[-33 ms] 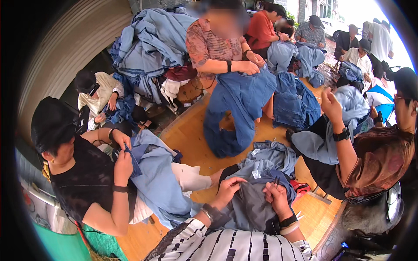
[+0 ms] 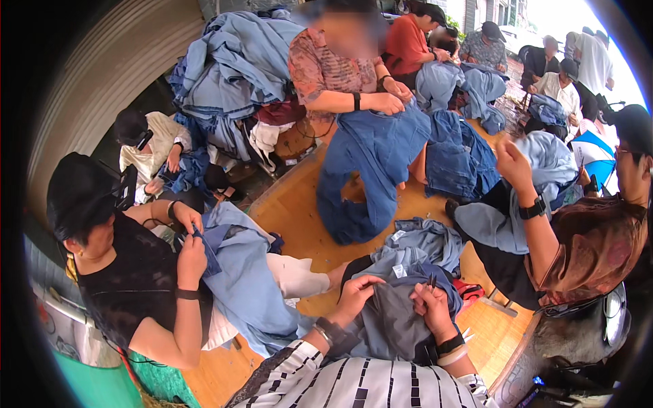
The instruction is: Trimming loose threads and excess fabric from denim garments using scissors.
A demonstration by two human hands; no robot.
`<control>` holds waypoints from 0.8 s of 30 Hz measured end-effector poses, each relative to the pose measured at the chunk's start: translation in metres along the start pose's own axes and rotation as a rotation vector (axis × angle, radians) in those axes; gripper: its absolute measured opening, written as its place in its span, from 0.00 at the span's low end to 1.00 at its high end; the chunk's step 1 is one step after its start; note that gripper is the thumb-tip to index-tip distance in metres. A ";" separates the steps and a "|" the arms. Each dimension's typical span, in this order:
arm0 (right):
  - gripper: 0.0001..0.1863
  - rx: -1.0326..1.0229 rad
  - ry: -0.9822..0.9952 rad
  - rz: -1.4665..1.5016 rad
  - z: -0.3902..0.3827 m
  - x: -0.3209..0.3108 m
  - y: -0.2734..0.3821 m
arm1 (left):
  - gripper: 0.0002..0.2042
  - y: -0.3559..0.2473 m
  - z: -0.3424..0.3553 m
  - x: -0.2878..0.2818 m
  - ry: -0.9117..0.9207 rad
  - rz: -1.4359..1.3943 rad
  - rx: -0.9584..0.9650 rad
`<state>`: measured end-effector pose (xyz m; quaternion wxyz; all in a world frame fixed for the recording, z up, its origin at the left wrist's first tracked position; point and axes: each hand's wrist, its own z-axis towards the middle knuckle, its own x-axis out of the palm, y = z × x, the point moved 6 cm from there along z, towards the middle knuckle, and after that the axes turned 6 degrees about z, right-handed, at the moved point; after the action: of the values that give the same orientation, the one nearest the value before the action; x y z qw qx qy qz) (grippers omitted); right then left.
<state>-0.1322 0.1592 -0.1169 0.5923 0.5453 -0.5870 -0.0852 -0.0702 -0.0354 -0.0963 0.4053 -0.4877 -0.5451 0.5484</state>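
A dark grey garment (image 2: 394, 319) lies bunched across my lap, its edge raised between my hands. The fingers of my left hand (image 2: 355, 299) pinch that edge near the garment's upper left. My right hand (image 2: 435, 309) is closed at the garment's right side. Out of its fist sticks the dark tip of a small pointed tool (image 2: 432, 279); the rest of it is hidden by the fingers. Just beyond my hands, light blue denim garments (image 2: 425, 245) with white labels lie heaped on the wooden board. Darker blue cloth (image 2: 445, 285) shows behind my right hand.
A red item (image 2: 469, 290) sits right of the cloth. Co-workers handle denim around me: one at left with light blue jeans (image 2: 248, 272), one opposite with dark blue jeans (image 2: 371, 170), one at right with a raised hand (image 2: 511, 163). A tall denim pile (image 2: 238, 61) stands behind.
My hands and the grey garment hold nearly the same place. The raised hand of the co-worker at right has shifted slightly left.
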 end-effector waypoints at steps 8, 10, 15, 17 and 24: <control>0.15 0.013 -0.011 -0.051 0.001 0.000 0.001 | 0.09 -0.007 0.001 -0.001 0.003 0.014 -0.013; 0.15 0.020 -0.017 -0.037 0.001 0.000 -0.001 | 0.09 -0.004 0.002 0.000 0.010 0.009 -0.024; 0.15 0.021 -0.032 -0.036 0.003 0.002 -0.002 | 0.08 0.009 0.004 0.000 0.001 -0.125 -0.032; 0.15 0.023 -0.051 -0.053 0.003 0.001 -0.003 | 0.08 0.011 0.005 -0.001 0.002 -0.132 -0.041; 0.15 0.024 -0.088 -0.107 0.005 -0.002 -0.001 | 0.15 0.009 0.008 0.001 0.040 -0.055 -0.060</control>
<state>-0.1360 0.1572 -0.1200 0.5539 0.5787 -0.5835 -0.1337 -0.0773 -0.0369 -0.1063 0.4165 -0.4953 -0.5662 0.5105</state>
